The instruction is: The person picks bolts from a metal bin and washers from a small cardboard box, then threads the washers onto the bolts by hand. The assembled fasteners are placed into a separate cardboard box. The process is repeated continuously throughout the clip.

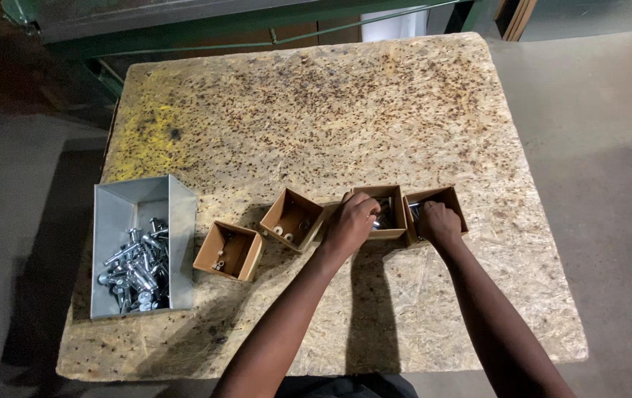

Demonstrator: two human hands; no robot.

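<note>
Right of the grey bin [142,247] of bolts, 4 brown boxes: left hand [351,223] grasping inside the 3rd box [386,210], right hand [437,221] clenched in the 4th box [437,210].

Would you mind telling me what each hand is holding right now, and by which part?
It cannot be told: the left hand rests at the third small brown box, the right hand inside the fourth, and the fingers hide any grip.

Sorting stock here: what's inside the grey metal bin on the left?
The grey metal bin holds a loose pile of silvery bolts toward its near end. Whatever lies beneath the pile is covered.
</note>
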